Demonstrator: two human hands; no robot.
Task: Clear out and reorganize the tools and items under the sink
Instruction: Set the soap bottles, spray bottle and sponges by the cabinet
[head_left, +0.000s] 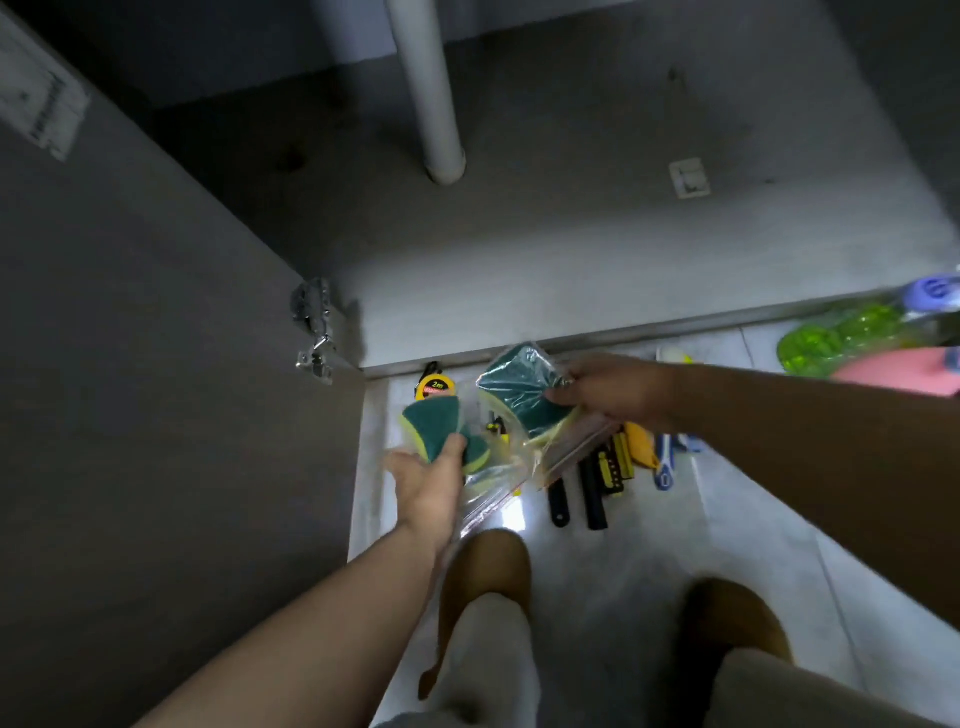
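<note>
Left hand (427, 478) grips loose sponge (435, 427); right hand (613, 391) pinches bagged sponge (519, 387), likely sorting sponges into clear bag (493, 488).

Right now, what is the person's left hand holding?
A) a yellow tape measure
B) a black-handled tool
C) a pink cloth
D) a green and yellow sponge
D: the left hand has its grip on a green and yellow sponge, with the thumb curled over it. The tape measure lies on the floor beyond it, and the right hand pinches a bagged sponge.
</note>
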